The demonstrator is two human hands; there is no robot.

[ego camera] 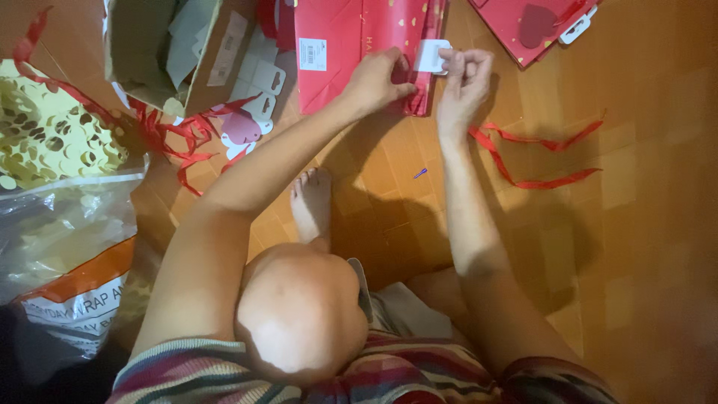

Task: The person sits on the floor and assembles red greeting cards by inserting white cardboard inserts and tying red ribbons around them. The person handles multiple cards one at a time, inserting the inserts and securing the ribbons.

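Note:
A flat red paper gift bag (pixel 351 45) with gold hearts lies on the wooden floor in front of me. My left hand (pixel 378 78) presses on its folded right edge. My right hand (pixel 464 78) pinches a small white card tag (pixel 431 55) at that same edge, thumb and fingers closed on it. A loose red ribbon (pixel 535 161) lies on the floor just right of my right wrist. My bare knee and foot (pixel 310 198) are below the bag.
A second red bag (pixel 535 22) lies at the top right. An open cardboard box (pixel 176 52) with white tags and red ribbons (pixel 176 135) spilling beside it stands at top left. Plastic packaging (pixel 67 247) and gold-patterned paper (pixel 45 135) fill the left side.

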